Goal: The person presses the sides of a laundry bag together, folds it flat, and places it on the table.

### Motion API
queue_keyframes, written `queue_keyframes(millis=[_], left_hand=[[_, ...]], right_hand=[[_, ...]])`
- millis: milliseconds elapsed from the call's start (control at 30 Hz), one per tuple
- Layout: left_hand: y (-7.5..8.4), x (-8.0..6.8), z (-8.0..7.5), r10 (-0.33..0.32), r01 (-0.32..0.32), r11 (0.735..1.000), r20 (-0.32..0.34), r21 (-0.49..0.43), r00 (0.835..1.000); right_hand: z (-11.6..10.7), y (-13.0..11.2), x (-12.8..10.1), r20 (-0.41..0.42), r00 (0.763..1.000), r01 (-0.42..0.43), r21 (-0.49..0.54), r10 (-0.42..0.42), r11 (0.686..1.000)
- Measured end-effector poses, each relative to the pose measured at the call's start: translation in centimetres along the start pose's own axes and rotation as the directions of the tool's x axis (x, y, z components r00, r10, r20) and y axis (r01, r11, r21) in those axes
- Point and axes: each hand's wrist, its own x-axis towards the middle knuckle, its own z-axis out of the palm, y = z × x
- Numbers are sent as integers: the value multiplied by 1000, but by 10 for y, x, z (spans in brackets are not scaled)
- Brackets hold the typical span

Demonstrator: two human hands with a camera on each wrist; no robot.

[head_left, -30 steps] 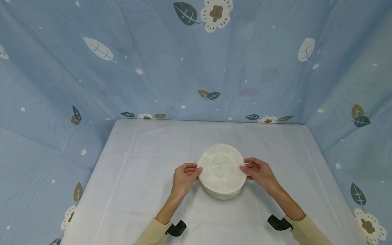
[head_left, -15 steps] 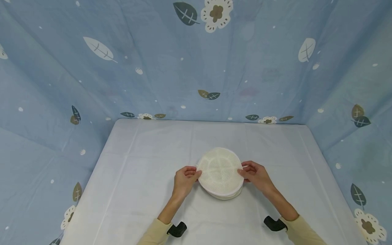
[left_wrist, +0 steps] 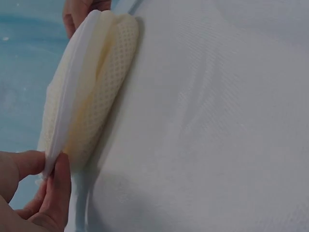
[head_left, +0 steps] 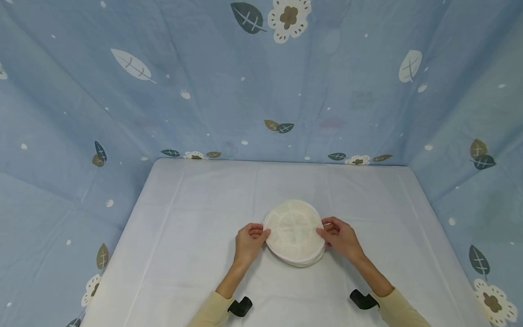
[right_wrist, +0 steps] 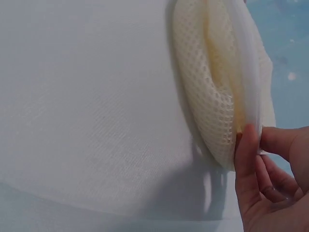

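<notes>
Hands at opposite edges of round mesh bag [head_left: 294, 232], near-centre on white table [head_left: 184, 254]. Left hand [head_left: 249, 240] pinches its left rim, right hand [head_left: 341, 237] pinches the right rim. Looks like the flattening step; next calls for even downward pressure, rims kept aligned.

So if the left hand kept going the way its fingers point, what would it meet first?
The left hand already pinches the round cream mesh basket at its rim; beyond that, probably the right hand.

Pale yellow long sleeves [head_left: 212, 311] cover both forearms (black wrist mounts [head_left: 239, 306] at the cuffs).
</notes>
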Motion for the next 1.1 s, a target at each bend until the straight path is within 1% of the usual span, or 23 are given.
queue_keyframes(millis=[67,133,200,233,267,300,333,400,433,500,533,600,700,733,800,833,867,900,933,967,1000,1100], left_hand=[[-2,0,2,18,-17,999,-17,33,1000],[-3,-1,3,60,-57,996,-34,71,998],[-2,-4,5,146,-140,981,-42,135,988],[-2,-5,6,203,-193,965,-42,180,978],[-1,-6,6,264,-249,940,-36,232,964],[0,-8,7,327,-306,908,-26,285,945],[1,-9,8,392,-366,867,-10,338,920],[2,-10,10,513,-474,771,26,424,858],[2,-11,11,560,-519,727,48,450,827],[3,-10,12,642,-602,645,93,471,761],[4,-10,12,672,-635,611,115,472,732],[4,-8,12,717,-691,552,157,468,679],[5,-7,12,758,-750,476,219,460,615],[5,-7,12,767,-765,450,239,461,596],[4,-7,11,783,-790,394,280,469,556],[4,-7,11,787,-800,369,299,473,539],[3,-7,11,791,-807,344,316,480,524],[3,-7,12,793,-811,322,330,488,513],[2,-8,12,790,-813,307,344,495,508],[2,-8,11,785,-812,299,355,501,508],[1,-8,11,778,-810,294,365,508,511],[0,-10,11,754,-798,295,385,526,532]], right_hand=[[2,1,-1,-20,999,30,-53,-31,998],[4,2,-2,-49,994,89,-126,-96,988],[6,3,-3,-74,979,174,-195,-191,965],[6,4,-4,-85,965,223,-232,-248,947],[7,5,-4,-92,947,275,-264,-308,925],[7,6,-5,-92,926,324,-301,-365,897],[8,7,-5,-89,906,366,-328,-414,871],[8,8,-6,-75,869,432,-368,-490,823],[8,8,-6,-65,854,457,-379,-516,804],[8,8,-7,-40,831,494,-405,-555,769],[8,8,-7,-27,820,512,-409,-571,755],[7,8,-7,8,793,555,-420,-609,718],[6,7,-7,75,738,631,-427,-671,647],[5,7,-6,98,717,657,-426,-690,622],[4,6,-6,147,685,695,-425,-713,580],[4,6,-6,171,673,708,-428,-719,561],[3,6,-6,194,668,715,-434,-718,548],[3,6,-7,219,666,719,-440,-713,537],[2,6,-7,243,664,724,-447,-707,526],[2,6,-8,265,667,723,-457,-696,518],[2,7,-8,286,672,721,-465,-683,514],[2,8,-10,338,686,714,-482,-644,508]])
